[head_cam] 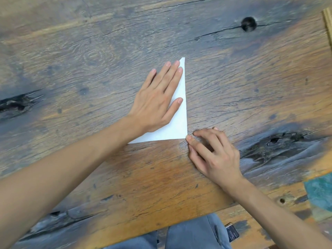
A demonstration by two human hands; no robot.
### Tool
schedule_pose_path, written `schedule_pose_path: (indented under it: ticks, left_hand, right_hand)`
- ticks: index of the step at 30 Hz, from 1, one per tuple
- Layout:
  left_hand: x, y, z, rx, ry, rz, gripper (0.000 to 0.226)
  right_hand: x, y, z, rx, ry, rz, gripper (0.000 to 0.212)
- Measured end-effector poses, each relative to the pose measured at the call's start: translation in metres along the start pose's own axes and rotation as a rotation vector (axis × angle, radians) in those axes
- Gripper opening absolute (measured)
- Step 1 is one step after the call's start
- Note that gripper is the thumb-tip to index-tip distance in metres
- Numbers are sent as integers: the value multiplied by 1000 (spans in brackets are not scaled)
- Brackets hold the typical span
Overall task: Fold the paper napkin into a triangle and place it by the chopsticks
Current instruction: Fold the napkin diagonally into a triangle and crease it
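A white paper napkin [177,125] lies folded into a triangle on the worn wooden table [89,60], its long point aimed away from me. My left hand [158,101] rests flat on it, fingers spread along the fold, covering most of its left side. My right hand [213,155] sits on the table at the near right corner, its fingertips touching that corner. A pale wooden strip at the far right edge may be the chopsticks [327,20]; only a sliver shows.
The table's near edge runs across the bottom of the view, with my grey trousers [194,236] and a dark phone [232,232] below it. A teal patch [319,191] lies at the right edge. Dark knots and cracks mark the wood.
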State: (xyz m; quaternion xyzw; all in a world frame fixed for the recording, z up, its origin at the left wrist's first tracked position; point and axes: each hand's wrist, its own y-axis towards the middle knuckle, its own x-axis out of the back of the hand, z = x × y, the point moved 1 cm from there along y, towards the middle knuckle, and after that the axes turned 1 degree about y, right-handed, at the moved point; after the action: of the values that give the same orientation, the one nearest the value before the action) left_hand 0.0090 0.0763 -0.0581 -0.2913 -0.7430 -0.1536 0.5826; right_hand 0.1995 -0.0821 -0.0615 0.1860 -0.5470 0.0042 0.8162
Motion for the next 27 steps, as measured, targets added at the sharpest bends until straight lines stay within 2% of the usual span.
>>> schedule_pose_path:
  ticks: [10,27]
  left_hand:
    - [-1,28,2,-56,29,41,67]
    - [-10,29,3,-63,88,-12,69]
  right_hand:
    - [0,1,1,-3,-16,-5,14]
    - [5,5,2,-43,2,46,16]
